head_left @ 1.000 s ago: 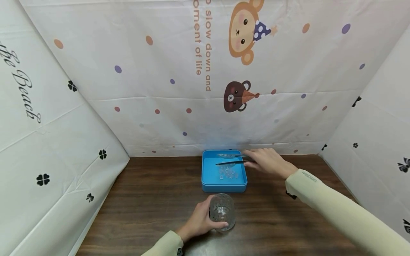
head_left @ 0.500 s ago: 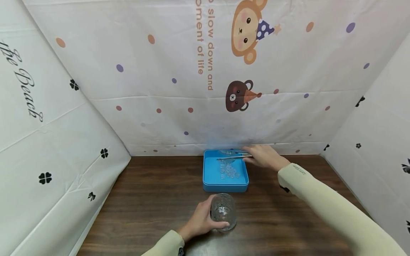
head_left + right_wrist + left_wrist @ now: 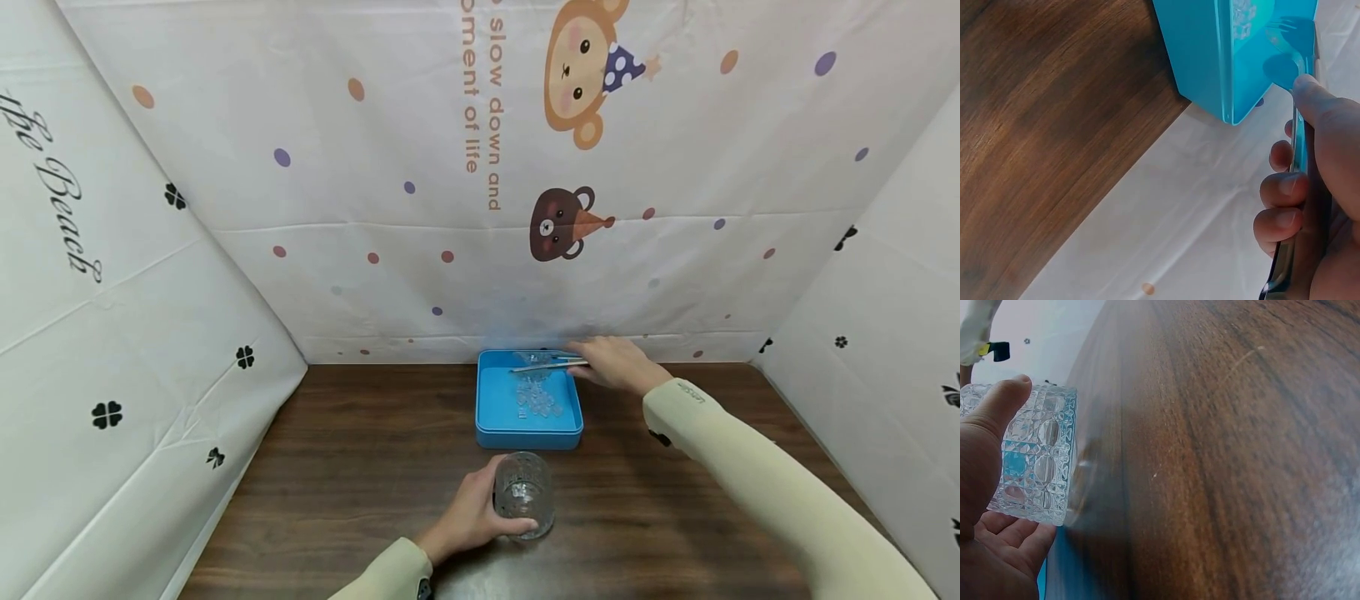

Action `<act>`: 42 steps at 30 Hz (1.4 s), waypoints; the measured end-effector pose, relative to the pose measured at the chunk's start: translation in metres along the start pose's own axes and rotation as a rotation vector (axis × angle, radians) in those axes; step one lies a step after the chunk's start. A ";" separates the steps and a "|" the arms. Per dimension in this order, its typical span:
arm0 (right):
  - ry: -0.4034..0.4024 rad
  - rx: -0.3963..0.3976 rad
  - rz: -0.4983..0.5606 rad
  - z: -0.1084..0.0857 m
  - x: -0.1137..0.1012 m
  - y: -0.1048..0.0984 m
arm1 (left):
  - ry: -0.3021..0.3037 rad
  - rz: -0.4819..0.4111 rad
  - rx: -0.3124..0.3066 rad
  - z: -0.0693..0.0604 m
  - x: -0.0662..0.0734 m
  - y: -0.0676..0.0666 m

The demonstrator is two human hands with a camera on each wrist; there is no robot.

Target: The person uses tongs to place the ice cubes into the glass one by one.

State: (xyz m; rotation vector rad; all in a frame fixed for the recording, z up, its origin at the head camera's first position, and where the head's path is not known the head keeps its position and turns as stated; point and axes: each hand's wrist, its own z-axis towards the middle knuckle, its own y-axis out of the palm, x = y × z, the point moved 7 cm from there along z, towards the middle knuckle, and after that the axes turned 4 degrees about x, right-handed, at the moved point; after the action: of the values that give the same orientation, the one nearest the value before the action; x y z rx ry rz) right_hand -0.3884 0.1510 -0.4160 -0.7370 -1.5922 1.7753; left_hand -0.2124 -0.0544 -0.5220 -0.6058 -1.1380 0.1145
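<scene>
Left screen: a white cloth wall (image 3: 97,350) printed with black clovers and lettering stands at your left.
Left sleeve: your pale cream cuff (image 3: 386,575) enters low, the forearm angled forward and to the right.
Left hand: your left hand (image 3: 467,510) is clamped on the glass, thumb laid along its near side, fingers set against the opposite side.
Glass: the clear, patterned, round-mouthed tumbler (image 3: 524,497) is in that grip, mouth up, just in front of the box and close to the dark brown wood tabletop (image 3: 360,467).
Box: the bright blue square open box (image 3: 528,440) sits at the back of the wood, by the rear cloth.
Pieces: small clear, ice-like pieces (image 3: 538,402) lie inside, bunched toward its right half.
Tongs: the slim silvery metal tongs (image 3: 543,367) reach in over the right rim; you cannot tell whether the tips pinch anything.
Right hand: your right hand (image 3: 611,363) is closed around the tongs, thumb on one side, fingers curled on the other, just beyond the rim.
Right arm: your cream sleeve (image 3: 750,467) stretches forward and inward from the lower right.
</scene>
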 end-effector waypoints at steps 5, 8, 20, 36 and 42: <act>0.023 -0.033 0.000 0.003 0.004 0.004 | -0.003 0.001 -0.005 0.000 0.000 0.000; 0.050 -0.057 0.007 0.006 0.006 0.007 | -0.008 -0.004 -0.008 0.000 0.000 0.000; 0.087 -0.117 0.012 0.010 0.009 0.012 | -0.011 0.006 -0.006 -0.001 0.000 0.000; 0.062 -0.121 0.017 0.015 0.004 0.017 | -0.013 0.001 -0.004 0.001 0.001 0.000; 0.056 -0.119 0.009 0.015 0.002 0.016 | -0.008 0.003 -0.003 0.000 0.002 0.000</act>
State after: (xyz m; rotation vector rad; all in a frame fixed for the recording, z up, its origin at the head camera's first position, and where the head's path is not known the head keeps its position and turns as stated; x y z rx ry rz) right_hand -0.4020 0.1417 -0.4299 -0.8432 -1.6700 1.6627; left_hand -0.2118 -0.0540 -0.5205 -0.6099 -1.1456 0.1184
